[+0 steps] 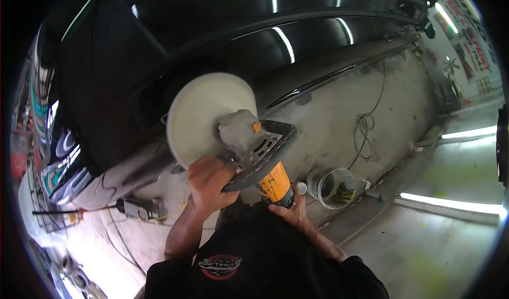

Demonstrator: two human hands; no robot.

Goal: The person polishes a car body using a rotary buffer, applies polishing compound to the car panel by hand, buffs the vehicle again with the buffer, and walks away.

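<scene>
A yellow and grey car polisher (273, 181) with a large round whitish pad (199, 116) is in the middle of the view. My left hand (208, 181) is closed round the left side of its black loop handle (283, 140). Lower down, my right hand (291, 209) grips the dark rear end of the yellow body. The pad faces the glossy black car (175, 39), in front of its lower side. Whether it touches the paint I cannot tell.
A bucket (321, 179) with something greenish inside stands on the floor right of my right hand, a small white cup (301, 188) beside it. A coiled cord (365, 123) lies on the concrete. Grey equipment (142, 208) sits on the floor at left.
</scene>
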